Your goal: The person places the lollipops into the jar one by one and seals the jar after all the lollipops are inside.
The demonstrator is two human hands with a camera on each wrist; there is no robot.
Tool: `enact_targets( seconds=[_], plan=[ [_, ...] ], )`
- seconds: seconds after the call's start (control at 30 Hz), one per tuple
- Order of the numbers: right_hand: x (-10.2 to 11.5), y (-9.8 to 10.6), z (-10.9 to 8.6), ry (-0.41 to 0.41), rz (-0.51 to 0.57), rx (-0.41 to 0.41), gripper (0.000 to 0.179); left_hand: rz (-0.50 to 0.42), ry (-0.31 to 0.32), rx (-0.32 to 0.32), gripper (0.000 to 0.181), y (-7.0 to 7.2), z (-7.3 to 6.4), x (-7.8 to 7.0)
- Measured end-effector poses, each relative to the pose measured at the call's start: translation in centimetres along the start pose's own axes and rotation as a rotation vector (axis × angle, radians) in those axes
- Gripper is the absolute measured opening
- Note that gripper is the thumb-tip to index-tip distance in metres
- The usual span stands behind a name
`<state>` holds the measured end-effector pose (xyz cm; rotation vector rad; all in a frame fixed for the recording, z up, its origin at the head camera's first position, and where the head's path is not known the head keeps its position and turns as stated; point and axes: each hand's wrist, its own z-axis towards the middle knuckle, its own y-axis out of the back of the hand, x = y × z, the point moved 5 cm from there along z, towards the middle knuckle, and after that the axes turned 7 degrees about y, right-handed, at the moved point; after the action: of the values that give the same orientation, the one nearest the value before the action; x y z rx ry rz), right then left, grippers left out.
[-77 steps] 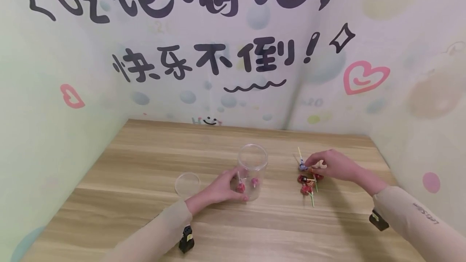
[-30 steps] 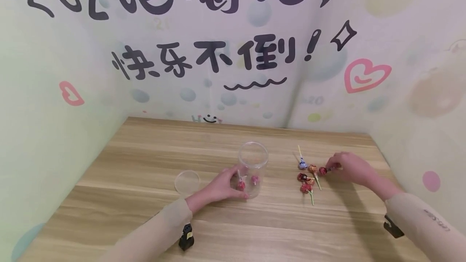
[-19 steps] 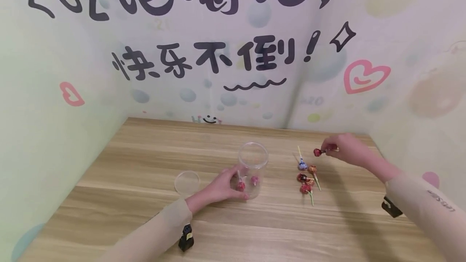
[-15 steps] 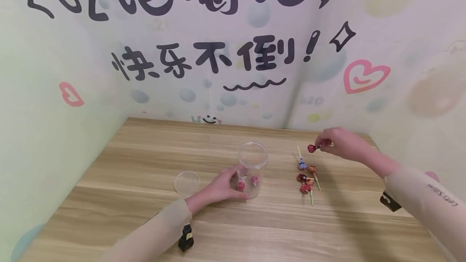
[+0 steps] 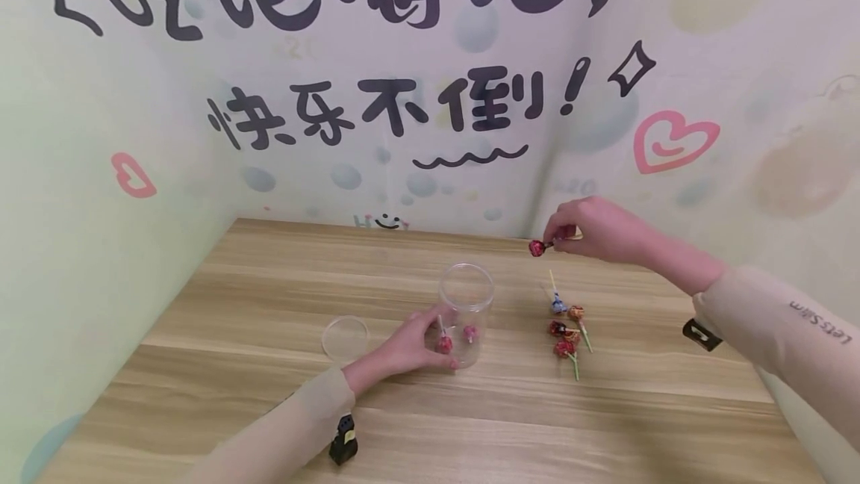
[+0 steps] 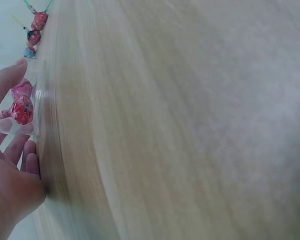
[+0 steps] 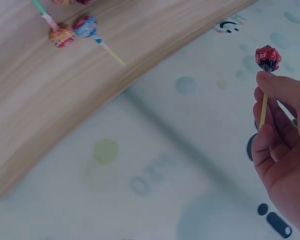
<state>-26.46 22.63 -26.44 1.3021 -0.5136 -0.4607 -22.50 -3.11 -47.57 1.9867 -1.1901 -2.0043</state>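
Observation:
My left hand [image 5: 411, 342] curls its fingers and thumb round the lower part of a clear, lidless jar [image 5: 468, 297] that stands on the table. Inside the jar, low down, are a red lollipop [image 6: 22, 110] and a pink lollipop [image 5: 471, 332]. Raised above the table at the back right, my right hand [image 5: 594, 230] pinches a dark red lollipop [image 7: 268, 58] by its yellow stick, candy end pointing left in the head view. Below that hand lies a loose group of lollipops: a blue one [image 5: 558, 305], an orange one [image 5: 576, 312] and several red ones [image 5: 564, 349].
A round clear lid [image 5: 346, 338] lies flat on the wooden table [image 5: 282, 275], left of the jar. Printed walls [image 5: 376, 193] enclose the table at its back and both sides.
My right hand has picked one dark red lollipop from the group, then lifted it up and to the left. The left hand has stayed at the jar.

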Motion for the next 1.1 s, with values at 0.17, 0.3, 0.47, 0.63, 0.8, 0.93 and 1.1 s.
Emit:
enact_targets(
  seconds=[0.17,0.3,0.47,0.63,0.8,0.93,1.1],
  plan=[
    [1.3,1.1,1.4,0.041,-0.025,0.015,0.016,0.005,-0.019,0.002,0.08,0.0,0.1,0.0],
    [2.2,1.7,2.2,0.035,-0.033,0.039,0.015,-0.003,-0.029,0.005,0.082,0.0,0.1,-0.1],
    [3.3,2.2,3.0,0.013,-0.035,0.076,0.014,0.002,-0.018,0.005,0.082,0.0,0.1,0.0],
    [4.6,2.5,3.7,0.055,-0.061,0.078,0.014,0.012,-0.031,0.007,0.079,-0.1,0.3,0.1],
    [5.5,2.5,4.2,0.084,-0.064,0.081,0.014,0.017,-0.037,0.011,0.078,-0.1,0.4,0.1],
    [6.1,2.5,4.7,0.092,-0.07,0.093,0.013,0.012,-0.039,0.015,0.079,-0.1,0.5,0.1],
    [7.3,2.6,5.5,0.12,-0.078,0.115,0.011,-0.007,-0.048,0.024,0.08,-0.1,0.4,0.0]
  ],
)
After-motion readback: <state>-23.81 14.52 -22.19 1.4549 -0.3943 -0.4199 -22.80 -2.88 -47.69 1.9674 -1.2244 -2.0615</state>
